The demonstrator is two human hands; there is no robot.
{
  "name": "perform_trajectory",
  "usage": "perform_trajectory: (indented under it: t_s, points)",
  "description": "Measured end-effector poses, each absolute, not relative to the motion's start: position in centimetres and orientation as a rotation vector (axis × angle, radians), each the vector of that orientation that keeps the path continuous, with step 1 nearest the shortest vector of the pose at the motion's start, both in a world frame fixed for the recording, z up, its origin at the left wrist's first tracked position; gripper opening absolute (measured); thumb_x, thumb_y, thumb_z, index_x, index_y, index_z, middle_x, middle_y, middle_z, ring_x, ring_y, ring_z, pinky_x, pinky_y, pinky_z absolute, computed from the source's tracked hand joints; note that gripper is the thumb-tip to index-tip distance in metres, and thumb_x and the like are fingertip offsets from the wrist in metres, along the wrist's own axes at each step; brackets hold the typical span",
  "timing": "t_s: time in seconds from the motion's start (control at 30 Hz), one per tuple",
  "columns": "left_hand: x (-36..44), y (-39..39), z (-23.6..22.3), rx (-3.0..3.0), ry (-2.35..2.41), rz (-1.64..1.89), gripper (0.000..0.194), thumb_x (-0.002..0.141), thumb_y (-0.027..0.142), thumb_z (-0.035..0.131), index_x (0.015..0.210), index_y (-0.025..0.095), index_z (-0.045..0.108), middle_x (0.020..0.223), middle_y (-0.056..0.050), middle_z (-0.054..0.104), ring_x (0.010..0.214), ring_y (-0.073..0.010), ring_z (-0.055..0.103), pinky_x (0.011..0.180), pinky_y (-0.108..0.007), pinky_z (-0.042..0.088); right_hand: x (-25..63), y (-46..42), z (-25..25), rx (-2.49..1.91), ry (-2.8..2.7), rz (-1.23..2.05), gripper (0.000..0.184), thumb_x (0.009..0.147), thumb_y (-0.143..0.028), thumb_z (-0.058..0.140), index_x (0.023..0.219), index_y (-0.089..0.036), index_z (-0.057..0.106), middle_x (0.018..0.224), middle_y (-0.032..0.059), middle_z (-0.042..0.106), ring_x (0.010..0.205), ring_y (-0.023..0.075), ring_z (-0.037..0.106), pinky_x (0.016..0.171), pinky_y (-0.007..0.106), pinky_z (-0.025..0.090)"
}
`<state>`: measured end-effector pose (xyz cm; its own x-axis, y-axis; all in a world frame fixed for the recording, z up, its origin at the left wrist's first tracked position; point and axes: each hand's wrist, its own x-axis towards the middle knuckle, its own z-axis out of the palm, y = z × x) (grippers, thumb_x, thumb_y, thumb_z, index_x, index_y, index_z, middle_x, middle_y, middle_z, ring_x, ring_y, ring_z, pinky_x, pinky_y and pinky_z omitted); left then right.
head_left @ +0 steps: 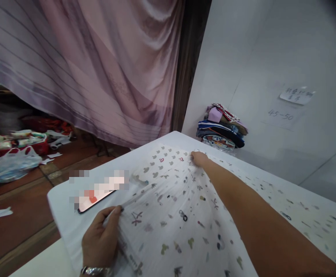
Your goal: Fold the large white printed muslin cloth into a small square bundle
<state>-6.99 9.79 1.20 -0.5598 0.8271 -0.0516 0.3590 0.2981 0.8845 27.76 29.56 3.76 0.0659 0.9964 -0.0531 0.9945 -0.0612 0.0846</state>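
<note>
A thin white cloth point(191, 219) printed with small coloured motifs is stretched between my two hands over a white table. Its near left edge is pinched between the thumb and fingers of my left hand point(101, 234), which wears a metal band at the wrist. Farther off, my right hand point(199, 158) is closed on the far end of the cloth; its fingertips are partly hidden. Beyond the stretched cloth lies a piece of white fabric point(156, 163) with grey mouse-head shapes and two red marks. A phone point(104, 196) with a lit, partly pixelated screen rests on the table left of the cloth.
The white table point(62, 200) ends at a rounded left corner. Folded clothes point(221, 129) are stacked against the white wall point(257, 57), which bears handwritten paper notes point(296, 96). More printed white fabric point(309, 215) extends rightward. A pink curtain point(113, 65) hangs behind; plastic bags point(15, 163) lie on the floor.
</note>
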Motion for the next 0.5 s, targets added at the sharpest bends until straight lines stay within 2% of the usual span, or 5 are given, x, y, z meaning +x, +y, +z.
perform_trajectory:
  t_s: [0.3,0.5]
  points:
    - [-7.1,10.0,0.7,1.084,2.056,1.226,0.036,0.063,0.055,0.051,0.08,0.024,0.062,0.075,0.001,0.063,0.078,-0.0213,0.056,0.07,-0.029,0.042,29.0,29.2,5.1,2.39,1.99,0.209,0.035,0.085,-0.015,0.038,0.119,-0.019,0.04,0.103,0.0145,0.06,0.095,0.0233,0.057,0.073,0.031,0.042]
    - [-7.6,10.4,0.4,1.146,2.002,1.22,0.039,0.061,0.055,0.052,0.079,0.023,0.062,0.073,0.0,0.063,0.077,-0.0223,0.056,0.068,-0.03,0.043,31.5,25.8,6.5,2.506,1.903,0.187,0.032,0.083,-0.012,0.039,0.114,-0.019,0.044,0.097,0.0134,0.062,0.092,0.0239,0.059,0.072,0.031,0.042]
